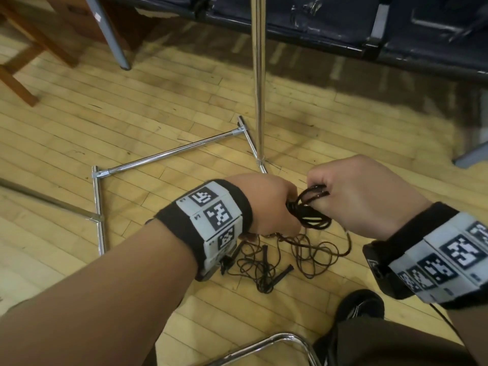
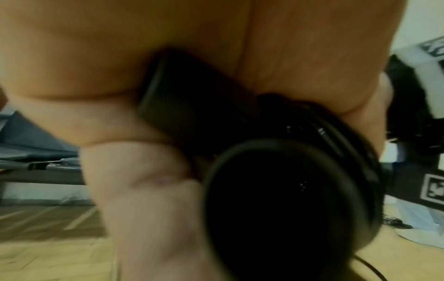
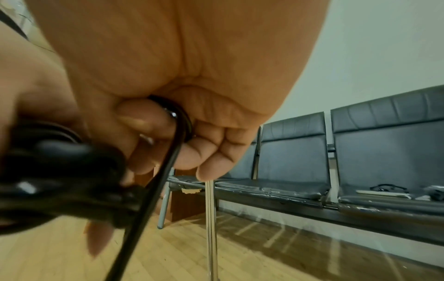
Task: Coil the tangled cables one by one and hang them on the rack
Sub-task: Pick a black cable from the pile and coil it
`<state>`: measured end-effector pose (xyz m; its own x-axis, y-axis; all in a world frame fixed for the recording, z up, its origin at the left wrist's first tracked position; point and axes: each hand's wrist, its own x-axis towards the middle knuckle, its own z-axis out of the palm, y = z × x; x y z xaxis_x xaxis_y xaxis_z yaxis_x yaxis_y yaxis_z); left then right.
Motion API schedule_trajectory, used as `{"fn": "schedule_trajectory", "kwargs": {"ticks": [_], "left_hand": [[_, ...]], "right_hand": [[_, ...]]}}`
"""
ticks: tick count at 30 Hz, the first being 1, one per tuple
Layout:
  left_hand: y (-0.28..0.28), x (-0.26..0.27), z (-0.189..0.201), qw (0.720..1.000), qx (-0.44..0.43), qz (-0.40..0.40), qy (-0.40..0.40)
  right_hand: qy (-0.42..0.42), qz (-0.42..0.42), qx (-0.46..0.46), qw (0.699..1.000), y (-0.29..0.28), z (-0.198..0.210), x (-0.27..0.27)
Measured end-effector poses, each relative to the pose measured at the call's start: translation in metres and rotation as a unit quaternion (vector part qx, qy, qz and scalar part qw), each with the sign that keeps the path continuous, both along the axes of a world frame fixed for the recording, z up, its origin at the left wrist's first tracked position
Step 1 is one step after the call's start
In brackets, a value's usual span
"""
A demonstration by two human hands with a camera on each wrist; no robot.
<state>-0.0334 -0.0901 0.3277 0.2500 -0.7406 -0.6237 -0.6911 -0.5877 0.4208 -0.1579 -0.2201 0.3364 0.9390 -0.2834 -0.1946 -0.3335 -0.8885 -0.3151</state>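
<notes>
A small coil of black cable hangs between both hands above the wooden floor. My left hand grips the coil's left side, with a black plug pressed in its palm beside the loops. My right hand pinches a strand of the same cable with curled fingers. Loose cable trails down to a tangled pile of cables on the floor below my hands. The chrome rack's upright pole and floor frame stand just beyond.
A row of dark padded seats runs along the back wall, with small items on one seat. Wooden furniture stands at far left. A chrome chair frame and my shoe are near the bottom.
</notes>
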Motion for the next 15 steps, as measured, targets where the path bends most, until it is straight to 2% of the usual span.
{"fn": "schedule_trajectory", "kwargs": {"ticks": [6,9,12,15], "left_hand": [[0.0,0.018,-0.003,0.994,-0.054,0.091,-0.032],[0.001,0.024,-0.002,0.98,-0.104,0.168,0.009],[0.0,0.026,0.0,0.95,-0.159,0.257,0.074],[-0.001,0.026,-0.001,0.946,-0.166,0.268,0.082]], "right_hand": [[-0.015,0.004,0.005,1.0,0.008,0.01,0.001],[-0.023,-0.015,0.057,0.998,0.008,0.011,0.001],[-0.001,-0.034,0.093,0.995,0.008,0.007,0.001],[-0.009,-0.049,0.093,0.994,0.003,0.006,0.0]]}}
